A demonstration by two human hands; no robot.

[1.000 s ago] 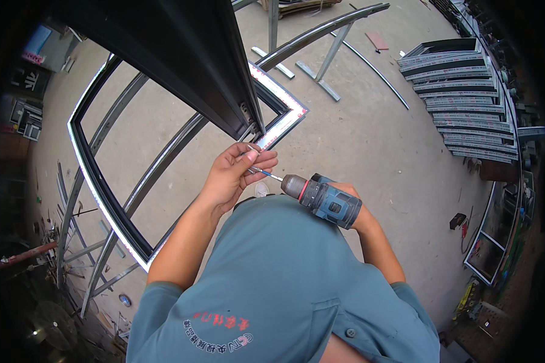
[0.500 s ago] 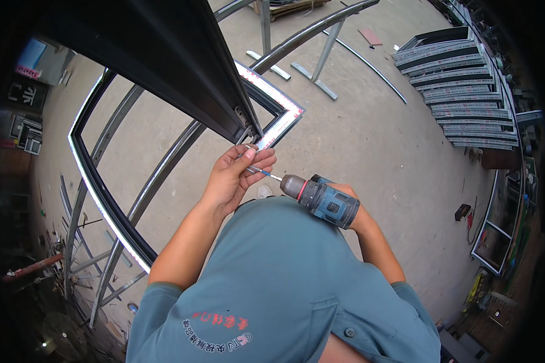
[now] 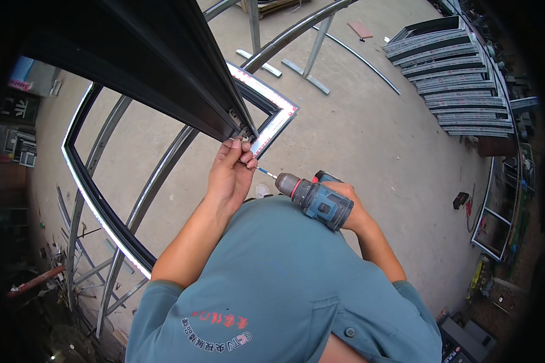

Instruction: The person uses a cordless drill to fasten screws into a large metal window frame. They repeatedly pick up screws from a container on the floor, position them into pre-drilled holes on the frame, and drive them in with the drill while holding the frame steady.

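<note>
My right hand grips a blue and black cordless drill in front of my body. Its long bit points left, to the fingers of my left hand. Those fingers are pinched at the lower end of a long black metal profile; what they hold is too small to make out. Small metal fittings show at that end, just above the fingertips. Under the profile lies a black window frame with white protective film on its edges.
Curved metal stand rails carry the frame. At the far right stands a row of film-covered frames. A thin curved rod and a reddish board lie on the concrete floor. More frames lean along the right side.
My left hand has moved slightly up and left, its fingers closing in at the profile's end. The drill has shifted a little left with my right hand, and the view has shifted slightly.
</note>
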